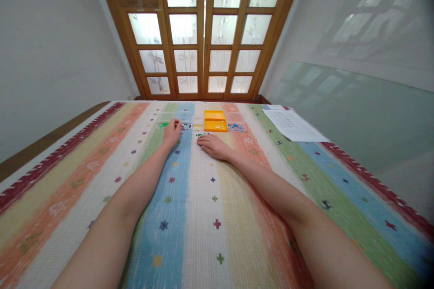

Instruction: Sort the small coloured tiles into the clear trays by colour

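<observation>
My left hand (172, 131) is over the clear compartment box at the far middle of the table, its fingers pinched together; what they hold, if anything, is too small to make out. Green pieces (164, 125) lie just left of it, dark and yellow ones to its right. My right hand (213, 146) rests palm down on the cloth, fingers stretched out, beside a few small dark and green pieces (200, 135). Beyond it stands an open yellow box (216, 128) with small pale bits inside. Blue pieces (236, 127) sit in a clear tray to its right.
A striped, patterned tablecloth (200, 216) covers the table. White paper sheets (293, 125) lie at the far right. Behind the table stand wooden doors with glass panes (222, 29); a glass panel (356, 117) leans along the right wall.
</observation>
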`<state>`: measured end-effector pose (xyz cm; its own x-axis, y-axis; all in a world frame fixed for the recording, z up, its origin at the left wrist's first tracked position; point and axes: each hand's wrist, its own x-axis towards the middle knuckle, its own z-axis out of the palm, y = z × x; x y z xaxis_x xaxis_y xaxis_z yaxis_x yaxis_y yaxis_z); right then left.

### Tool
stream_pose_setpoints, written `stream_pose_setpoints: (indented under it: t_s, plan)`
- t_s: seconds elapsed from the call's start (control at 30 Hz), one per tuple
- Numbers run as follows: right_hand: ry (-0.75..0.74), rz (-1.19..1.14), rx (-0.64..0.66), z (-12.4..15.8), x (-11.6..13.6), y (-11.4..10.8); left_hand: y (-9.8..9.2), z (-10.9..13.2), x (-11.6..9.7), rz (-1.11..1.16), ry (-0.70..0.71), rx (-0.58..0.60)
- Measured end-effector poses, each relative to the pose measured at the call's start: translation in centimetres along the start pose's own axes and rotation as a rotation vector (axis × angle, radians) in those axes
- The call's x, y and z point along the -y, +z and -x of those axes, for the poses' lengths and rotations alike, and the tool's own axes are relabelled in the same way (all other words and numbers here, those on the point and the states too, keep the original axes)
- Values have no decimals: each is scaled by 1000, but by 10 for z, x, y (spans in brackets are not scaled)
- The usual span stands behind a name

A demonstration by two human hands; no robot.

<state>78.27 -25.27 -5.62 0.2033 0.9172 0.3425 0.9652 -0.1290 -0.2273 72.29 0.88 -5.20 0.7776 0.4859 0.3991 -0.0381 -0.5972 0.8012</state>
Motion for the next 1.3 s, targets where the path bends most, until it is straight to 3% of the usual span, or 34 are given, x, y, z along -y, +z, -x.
stream_pose_setpoints:
  t_s: [0.27,0.47,0.67,0.87,1.07,1.2,1.3]
  plan:
    - [-5,9,-20,1,-1,1,-16,-22,39,268,-242,-297]
    - [-3,41,-18,2,-1,1,-18,-23,42,379,-305,-333]
    - [23,26,-124,2,-3,1,-17,-20,39,249,-248,-268]
    - [192,4,-332,3,-17,-2,-15,-13,26,62,-138,-152]
    - [388,17,-491,8,-40,-7,-7,-5,17,-14,-6,53]
    - [501,41,-537,10,-52,-7,-5,0,14,-107,68,180]
    - [556,77,-504,11,-54,-6,-6,3,9,-168,117,223]
